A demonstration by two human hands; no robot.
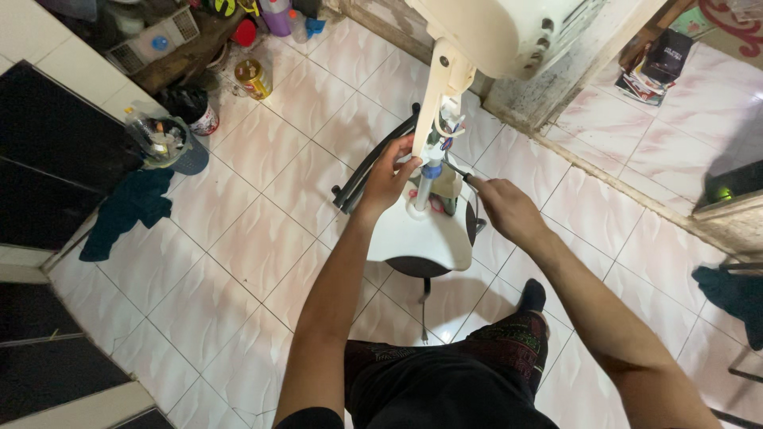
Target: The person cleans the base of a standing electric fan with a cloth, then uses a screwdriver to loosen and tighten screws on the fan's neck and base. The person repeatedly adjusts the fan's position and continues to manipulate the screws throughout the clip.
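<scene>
On the pale tiled floor (238, 262), far left, a dark teal cloth (127, 210) lies crumpled. Your left hand (389, 179) is curled around the cream plastic fan column (439, 103), just above its white rounded base (417, 238) at the centre. Your right hand (505, 208) is closed on a thin dark-handled tool (461, 173), its tip beside the column's lower joint.

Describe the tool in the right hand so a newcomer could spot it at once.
Start at the white fan stand mid-floor. The right hand beside its pole holds a thin dark screwdriver, tip toward the pole. It is the only slim dark rod there.
</scene>
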